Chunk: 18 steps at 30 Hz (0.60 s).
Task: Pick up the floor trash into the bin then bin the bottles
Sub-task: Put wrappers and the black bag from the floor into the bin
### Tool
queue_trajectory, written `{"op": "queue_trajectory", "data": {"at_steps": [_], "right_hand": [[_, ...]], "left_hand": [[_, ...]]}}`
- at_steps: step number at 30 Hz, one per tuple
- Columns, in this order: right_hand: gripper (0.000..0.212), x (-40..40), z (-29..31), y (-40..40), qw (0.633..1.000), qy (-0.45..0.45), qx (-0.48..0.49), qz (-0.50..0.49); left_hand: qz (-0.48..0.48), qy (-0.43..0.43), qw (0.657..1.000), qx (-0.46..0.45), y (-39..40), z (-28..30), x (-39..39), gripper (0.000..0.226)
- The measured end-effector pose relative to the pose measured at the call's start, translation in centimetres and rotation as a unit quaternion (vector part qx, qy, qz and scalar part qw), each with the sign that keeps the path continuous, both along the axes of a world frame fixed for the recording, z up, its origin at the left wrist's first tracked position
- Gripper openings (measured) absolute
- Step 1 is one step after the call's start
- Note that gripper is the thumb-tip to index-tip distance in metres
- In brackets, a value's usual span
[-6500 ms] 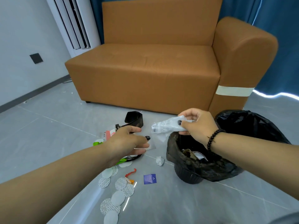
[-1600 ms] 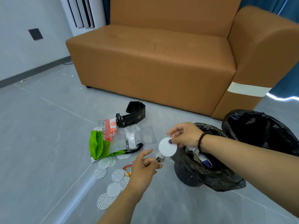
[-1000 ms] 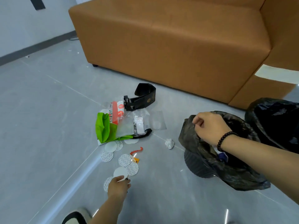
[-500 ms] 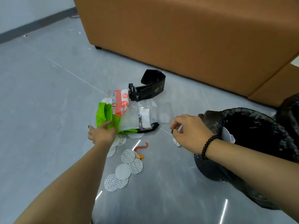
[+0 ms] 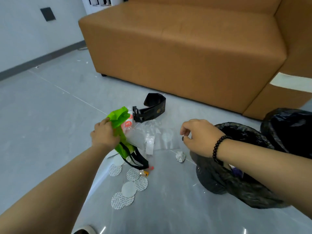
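Green bag [image 5: 119,130] is coming up off the floor now: half a second ago my left hand [image 5: 104,135] was only touching its edge, and now I am gripping it in a closed fist and lifting, with its black straps [image 5: 135,159] dangling and clear plastic wrappers [image 5: 148,137] dragging along beside it. My right hand [image 5: 196,136] is hovering just beside the bin [image 5: 236,132], fingers loosely curled with thumb and forefinger close together; I cannot tell whether they are pinching anything. I am judging that the biggest clump of floor trash is heading binward next. Still lying on the floor are the round paper discs [image 5: 130,186], a crumpled white wad [image 5: 180,156] near the bin and a black folded box [image 5: 150,108] by the sofa [image 5: 177,48], so plenty is remaining.
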State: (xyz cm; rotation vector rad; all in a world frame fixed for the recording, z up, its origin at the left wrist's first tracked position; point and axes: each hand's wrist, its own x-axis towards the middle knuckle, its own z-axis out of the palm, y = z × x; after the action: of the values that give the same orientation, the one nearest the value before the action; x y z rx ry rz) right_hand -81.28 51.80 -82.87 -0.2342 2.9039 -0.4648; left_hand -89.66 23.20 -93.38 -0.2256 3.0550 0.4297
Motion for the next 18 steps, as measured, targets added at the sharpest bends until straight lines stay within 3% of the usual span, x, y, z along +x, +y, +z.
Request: {"op": "queue_trajectory", "data": {"at_steps": [3, 6, 9, 10, 13, 18], "right_hand": [[0.019, 1.3, 2.7, 0.0, 0.999, 0.015, 0.040, 0.018], [0.022, 2.7, 5.2, 0.3, 0.998, 0.032, 0.057, 0.021], [0.032, 4.3, 7.8, 0.6, 0.997, 0.056, 0.051, 0.015], [0.037, 4.9, 8.9, 0.9, 0.997, 0.070, 0.044, 0.012], [0.054, 6.9, 11.5, 1.8, 0.993, 0.121, -0.010, -0.009], [0.083, 9.2, 14.5, 3.1, 0.973, 0.206, -0.103, -0.025]], "left_hand": [[-0.098, 0.061, 0.987, -0.108, 0.3, 4.4, 0.2, 0.051], [-0.208, 0.161, 0.954, -0.143, 0.9, 9.3, 1.1, 0.039], [-0.306, 0.289, 0.896, -0.138, 1.9, 13.9, 2.6, 0.021], [-0.333, 0.306, 0.882, -0.135, 2.3, 15.6, 3.3, 0.027], [-0.394, 0.336, 0.850, -0.097, 3.7, 19.3, 5.5, 0.038], [-0.470, 0.336, 0.816, 0.009, 5.5, 23.4, 9.7, 0.028]]}}
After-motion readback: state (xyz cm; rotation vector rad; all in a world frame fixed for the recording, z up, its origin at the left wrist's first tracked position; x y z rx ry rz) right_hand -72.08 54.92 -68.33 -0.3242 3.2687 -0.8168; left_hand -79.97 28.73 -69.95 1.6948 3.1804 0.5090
